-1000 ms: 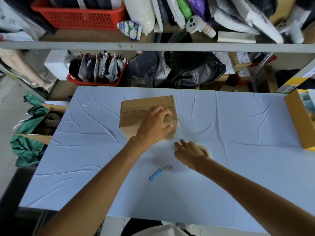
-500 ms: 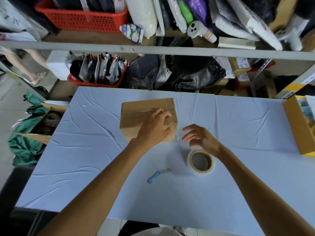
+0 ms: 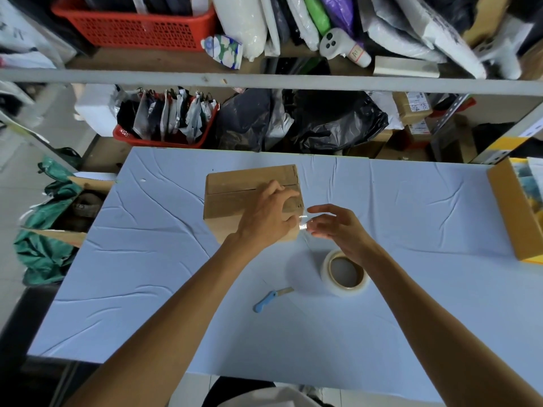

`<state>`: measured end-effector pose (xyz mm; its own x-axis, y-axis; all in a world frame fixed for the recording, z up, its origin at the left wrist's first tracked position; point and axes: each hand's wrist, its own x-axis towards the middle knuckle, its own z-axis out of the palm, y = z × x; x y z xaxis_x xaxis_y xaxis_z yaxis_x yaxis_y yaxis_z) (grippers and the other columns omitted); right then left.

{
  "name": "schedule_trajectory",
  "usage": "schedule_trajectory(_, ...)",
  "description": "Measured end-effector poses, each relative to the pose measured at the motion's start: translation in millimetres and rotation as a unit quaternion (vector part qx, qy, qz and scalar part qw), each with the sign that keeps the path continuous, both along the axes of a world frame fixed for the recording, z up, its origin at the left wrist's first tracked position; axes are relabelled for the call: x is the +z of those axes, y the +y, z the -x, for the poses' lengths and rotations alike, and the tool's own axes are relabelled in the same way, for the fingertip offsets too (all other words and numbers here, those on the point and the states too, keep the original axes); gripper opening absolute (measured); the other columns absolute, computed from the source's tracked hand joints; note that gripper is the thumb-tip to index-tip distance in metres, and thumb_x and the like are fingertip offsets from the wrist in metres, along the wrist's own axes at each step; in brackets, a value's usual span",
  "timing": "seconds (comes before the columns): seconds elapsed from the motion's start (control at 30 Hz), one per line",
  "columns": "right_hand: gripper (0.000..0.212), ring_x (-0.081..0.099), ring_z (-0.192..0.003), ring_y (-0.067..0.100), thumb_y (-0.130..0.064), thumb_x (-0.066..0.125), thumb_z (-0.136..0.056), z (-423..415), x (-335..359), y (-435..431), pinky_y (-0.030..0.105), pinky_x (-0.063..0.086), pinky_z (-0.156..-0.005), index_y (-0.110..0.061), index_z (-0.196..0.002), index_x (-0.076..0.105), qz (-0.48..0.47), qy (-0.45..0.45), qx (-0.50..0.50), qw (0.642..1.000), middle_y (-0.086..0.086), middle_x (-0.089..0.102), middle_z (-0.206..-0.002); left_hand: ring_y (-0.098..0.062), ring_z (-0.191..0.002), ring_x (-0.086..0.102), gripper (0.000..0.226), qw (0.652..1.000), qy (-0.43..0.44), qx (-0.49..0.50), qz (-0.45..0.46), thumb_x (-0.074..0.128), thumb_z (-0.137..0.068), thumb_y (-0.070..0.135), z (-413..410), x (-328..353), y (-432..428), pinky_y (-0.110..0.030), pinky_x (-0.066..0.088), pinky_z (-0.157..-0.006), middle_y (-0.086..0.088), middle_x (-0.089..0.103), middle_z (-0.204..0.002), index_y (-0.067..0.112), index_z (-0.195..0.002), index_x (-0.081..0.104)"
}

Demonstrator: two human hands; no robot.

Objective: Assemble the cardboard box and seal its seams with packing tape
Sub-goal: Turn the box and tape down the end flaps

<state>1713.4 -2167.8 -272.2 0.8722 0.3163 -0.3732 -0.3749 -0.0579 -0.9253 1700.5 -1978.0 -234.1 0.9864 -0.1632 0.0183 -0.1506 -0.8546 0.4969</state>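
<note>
A brown cardboard box (image 3: 235,186) with closed top flaps stands on the blue-covered table (image 3: 147,259). My left hand (image 3: 264,218) lies over the box's near right corner, with curled fingers on the top and the thumb at the right edge. Just right of the box, my right hand (image 3: 338,227) pinches the loose end of a clear tape strip (image 3: 303,223) between thumb and fingertips, beside my left thumb. The roll of clear packing tape (image 3: 345,273) lies flat on the table under my right wrist.
A small blue-handled cutter (image 3: 271,298) lies on the table near the roll. A yellow open carton (image 3: 511,212) sits at the table's right edge. Behind the table stand crowded shelves with red baskets (image 3: 132,27) and black bags (image 3: 323,121).
My right hand left the tape roll on the table and rose toward the box's right side, where it now holds the tape end. My left hand stayed on the box.
</note>
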Motion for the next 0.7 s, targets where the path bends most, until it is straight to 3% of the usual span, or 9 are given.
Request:
schedule_trajectory(0.27,0.030,0.064,-0.073,0.023,0.010,0.073,-0.074,-0.4,-6.2,13.5,0.030,0.054,-0.074,-0.002,-0.100,0.066,0.055,-0.027,-0.038,0.997,0.018,0.067,-0.080,-0.022,-0.109,0.046,0.058,0.999,0.006,0.008,-0.033,0.070,-0.075,0.045,-2.1,0.7,-5.0,-0.036,0.049,-0.087,-0.001,0.046,-0.114,0.026,-0.127,0.054)
schedule_trajectory(0.33,0.027,0.064,-0.068,0.021,0.012,0.072,-0.074,-1.1,-8.4,14.3,0.027,0.055,-0.070,-0.002,-0.097,0.067,0.070,-0.042,-0.055,0.995,0.015,0.066,-0.076,-0.023,-0.111,0.044,0.070,0.997,-0.017,0.016,-0.072,0.074,-0.070,0.052,0.1,-5.2,-9.6,-0.036,0.047,-0.090,-0.003,0.047,-0.119,0.026,-0.130,0.052)
schedule_trajectory(0.43,0.027,0.065,-0.063,0.016,0.010,0.075,-0.072,-2.3,-11.5,14.3,0.022,0.052,-0.066,0.003,-0.096,0.068,0.098,-0.065,-0.076,0.990,0.014,0.065,-0.073,-0.025,-0.113,0.047,0.063,0.987,-0.081,0.021,-0.139,0.074,-0.075,0.043,4.8,-16.4,-11.2,-0.036,0.046,-0.094,-0.005,0.051,-0.122,0.025,-0.132,0.052)
schedule_trajectory(0.57,0.025,0.064,-0.056,0.002,0.009,0.077,-0.070,-3.0,-15.7,15.9,0.012,0.050,-0.059,0.005,-0.093,0.067,0.116,-0.093,-0.077,0.986,0.013,0.063,-0.072,-0.028,-0.097,0.058,0.062,0.978,-0.138,0.025,-0.157,0.084,-0.064,0.038,6.6,-24.1,-9.8,-0.037,0.053,-0.079,-0.010,0.060,-0.106,0.021,-0.119,0.063)
schedule_trajectory(0.7,0.023,0.065,-0.056,0.001,0.008,0.078,-0.070,-3.6,-19.3,19.3,0.012,0.050,-0.059,0.002,-0.089,0.067,0.124,-0.107,-0.078,0.983,0.008,0.064,-0.068,-0.028,-0.090,0.059,0.062,0.978,-0.142,0.027,-0.149,0.086,-0.058,0.042,5.1,-25.6,-7.6,-0.033,0.052,-0.067,-0.008,0.060,-0.100,0.023,-0.114,0.066)
